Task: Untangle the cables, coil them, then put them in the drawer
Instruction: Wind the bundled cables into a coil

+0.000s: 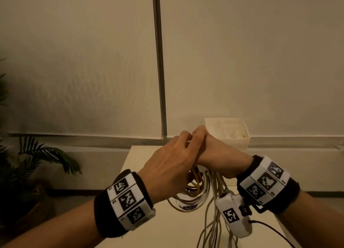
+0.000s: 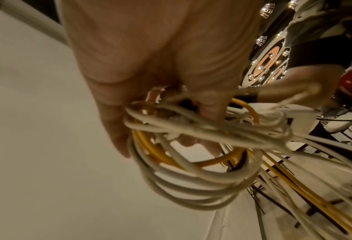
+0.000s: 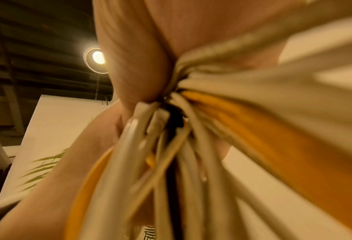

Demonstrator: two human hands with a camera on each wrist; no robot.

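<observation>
both hands are raised together above the white counter [image 1: 149, 229], lifting the tangle of cables [image 1: 193, 195] clear so the loose ends can hang and show which strand goes where. the left hand [image 1: 171, 165] has its fingers curled through a set of loops — several white turns and a yellow cable [image 2: 150, 151] running inside them — which looks like a half-made coil kept from springing apart. the right hand [image 1: 214, 154] is clenched round the bunch where the strands gather, and the rest falls from its fist down to the counter. by my reading this is still the untangling step, with coiling only begun. counting is rough: one yellow cable, at least one thin black strand [image 3: 174, 186], and white ones too overlapped to number. one pale bin [image 1: 229, 132] stands at the counter's far edge, just behind the hands; no drawer is visible in any view.
</observation>
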